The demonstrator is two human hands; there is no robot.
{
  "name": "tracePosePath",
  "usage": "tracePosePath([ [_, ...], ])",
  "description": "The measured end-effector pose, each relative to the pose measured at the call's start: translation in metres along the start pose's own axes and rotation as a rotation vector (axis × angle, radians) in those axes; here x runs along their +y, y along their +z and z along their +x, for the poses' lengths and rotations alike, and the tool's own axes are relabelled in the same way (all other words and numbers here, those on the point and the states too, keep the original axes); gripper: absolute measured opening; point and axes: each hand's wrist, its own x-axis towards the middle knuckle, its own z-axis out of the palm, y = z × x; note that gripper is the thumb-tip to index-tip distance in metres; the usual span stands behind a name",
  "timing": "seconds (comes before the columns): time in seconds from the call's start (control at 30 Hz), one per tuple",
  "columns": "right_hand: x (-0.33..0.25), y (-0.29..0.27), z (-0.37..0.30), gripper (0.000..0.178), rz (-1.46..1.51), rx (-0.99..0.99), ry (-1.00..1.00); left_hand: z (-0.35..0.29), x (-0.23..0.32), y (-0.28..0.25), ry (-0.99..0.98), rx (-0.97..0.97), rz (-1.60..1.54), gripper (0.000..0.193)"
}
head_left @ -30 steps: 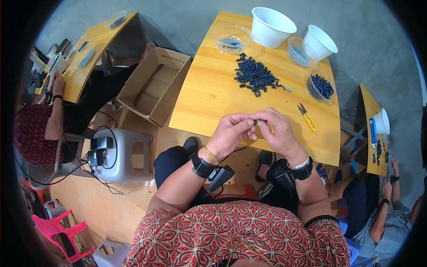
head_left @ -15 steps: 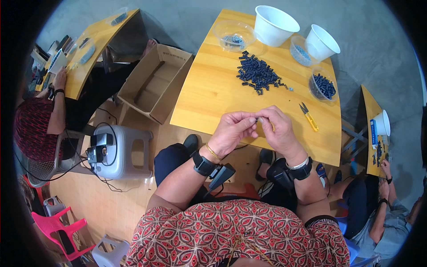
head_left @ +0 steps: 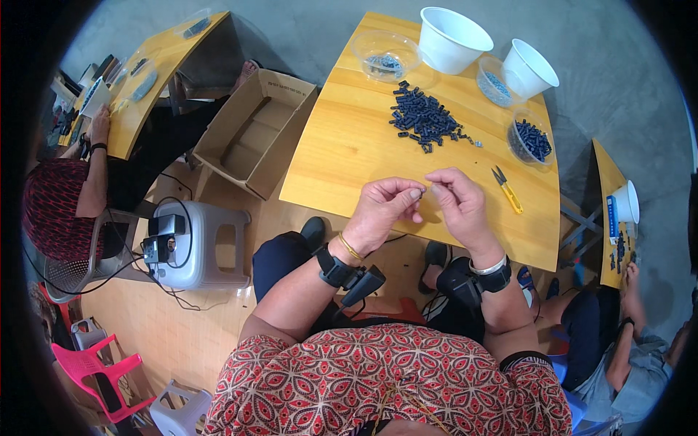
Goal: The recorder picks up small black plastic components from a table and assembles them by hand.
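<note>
My left hand (head_left: 385,207) is over the near edge of the wooden table (head_left: 331,163), its thumb and forefinger pinched on a small dark piece (head_left: 423,193) that barely shows. Just right of it, my right hand (head_left: 459,207) has thumb and fingers drawn together; whatever is between them is too small to make out. A small gap separates the two hands' fingertips. Beyond them lies a heap of short black tubular plastic parts (head_left: 425,118), with a few tiny metal bits (head_left: 478,144) at its right end. Yellow-handled thread snips (head_left: 509,192) lie right of my hands.
Along the far side stand a clear bowl of small metal parts (head_left: 385,62), two white tubs (head_left: 454,43), another clear bowl (head_left: 494,86) and a clear bowl of black parts (head_left: 529,139). An open cardboard box (head_left: 254,138) is left of the table. Other people work at both sides.
My right hand has drawn slightly away from the left, so their fingertips are now apart. My left hand keeps its pinch.
</note>
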Motion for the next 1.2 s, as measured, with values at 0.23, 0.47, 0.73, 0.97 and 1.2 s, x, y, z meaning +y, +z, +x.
tracePosePath([
  [0.23,0.001,-0.004,-0.004,0.010,-0.090,-0.006,-0.017,-0.001,-0.001,-0.001,-0.003,-0.012,-0.038,0.013],
  [0.47,-0.006,-0.003,-0.002,0.011,-0.105,-0.001,-0.048,-0.003,-0.002,0.000,-0.002,-0.034,-0.032,0.014],
  [0.73,-0.006,0.003,0.000,0.012,-0.117,-0.011,-0.104,-0.003,-0.003,0.000,-0.007,-0.050,-0.029,0.015],
  [0.97,0.002,0.000,-0.007,0.006,0.055,0.046,0.066,-0.002,-0.002,0.000,0.022,-0.056,-0.106,0.016],
  [1.2,0.006,0.001,-0.015,0.006,0.213,0.070,0.187,-0.002,-0.004,-0.001,0.078,-0.070,-0.118,0.017],
])
